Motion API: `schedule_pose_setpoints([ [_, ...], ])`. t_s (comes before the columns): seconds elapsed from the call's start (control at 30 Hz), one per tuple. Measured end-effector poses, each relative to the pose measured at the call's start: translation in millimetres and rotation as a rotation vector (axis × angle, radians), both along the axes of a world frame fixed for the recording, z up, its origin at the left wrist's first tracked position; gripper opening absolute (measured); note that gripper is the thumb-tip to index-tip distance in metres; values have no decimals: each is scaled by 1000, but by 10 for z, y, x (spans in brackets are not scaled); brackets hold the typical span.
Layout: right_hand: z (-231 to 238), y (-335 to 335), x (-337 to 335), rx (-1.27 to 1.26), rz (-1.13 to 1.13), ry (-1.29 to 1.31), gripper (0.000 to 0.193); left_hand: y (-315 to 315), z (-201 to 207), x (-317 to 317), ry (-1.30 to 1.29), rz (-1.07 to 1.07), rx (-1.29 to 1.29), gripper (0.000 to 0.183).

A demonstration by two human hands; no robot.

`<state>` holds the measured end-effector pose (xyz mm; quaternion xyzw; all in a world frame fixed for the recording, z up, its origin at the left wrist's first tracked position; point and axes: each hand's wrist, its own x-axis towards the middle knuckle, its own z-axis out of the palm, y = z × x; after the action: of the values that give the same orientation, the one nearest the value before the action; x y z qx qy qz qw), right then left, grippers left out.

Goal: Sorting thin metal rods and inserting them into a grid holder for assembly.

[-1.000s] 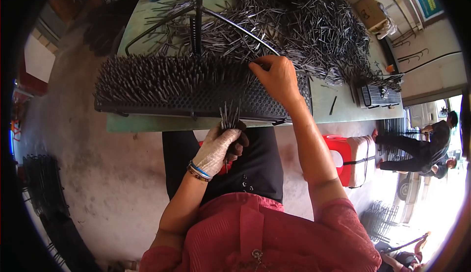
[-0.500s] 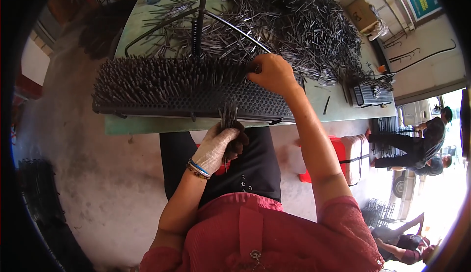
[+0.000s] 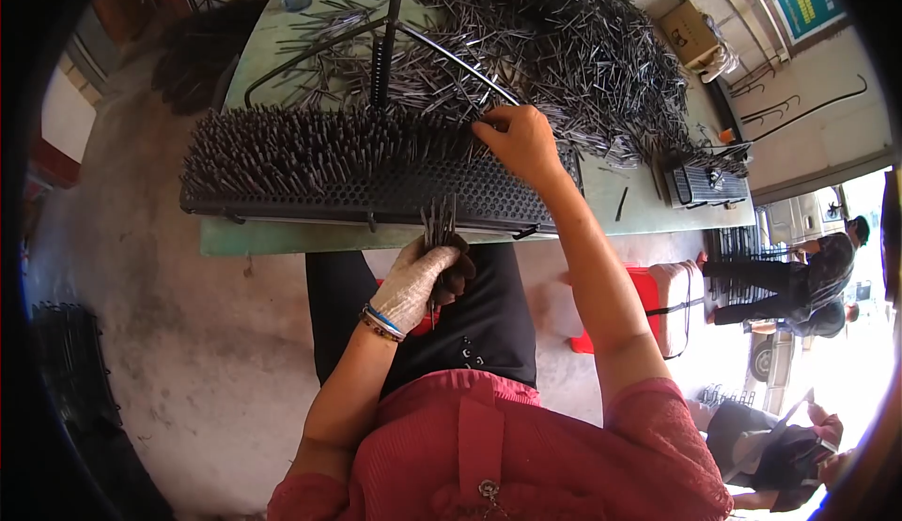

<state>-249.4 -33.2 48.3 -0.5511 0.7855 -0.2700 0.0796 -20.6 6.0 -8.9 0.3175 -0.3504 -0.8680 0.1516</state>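
In front of me on the table lies a long black perforated board (image 3: 442, 185). Thin dark rods (image 3: 272, 150) stand upright in its holes, dense at the left, while holes show bare along the front and right. My left hand (image 3: 423, 281), in a pale and dark work glove, is closed around a bundle of thin dark rods (image 3: 439, 220) just off the board's front edge. My bare right hand (image 3: 521, 143) is at the right end of the standing rods, thumb and fingertips pinched together. Whatever is between those fingertips is too small to make out.
A big heap of loose dark rods (image 3: 573, 42) covers the green table (image 3: 268, 237) behind the board. A black metal stand (image 3: 389, 32) rises behind it. At right are a small finned rack (image 3: 705, 183), a cardboard box (image 3: 689, 34) and other people (image 3: 817, 267).
My right hand shifts very slightly along the row of standing rods. The left hand stays in place with its bundle, the rods fanned a little differently. At lower right a person has moved.
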Motion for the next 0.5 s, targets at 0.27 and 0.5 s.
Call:
schedule_pose_setpoints([
  [0.27, 193, -25, 121, -232, -131, -56, 28, -49, 161, -29, -52, 38, 40, 18],
  [0.5, 34, 212, 272, -297, -139, -58, 21, -72, 140, -15, -20, 19, 35, 21],
])
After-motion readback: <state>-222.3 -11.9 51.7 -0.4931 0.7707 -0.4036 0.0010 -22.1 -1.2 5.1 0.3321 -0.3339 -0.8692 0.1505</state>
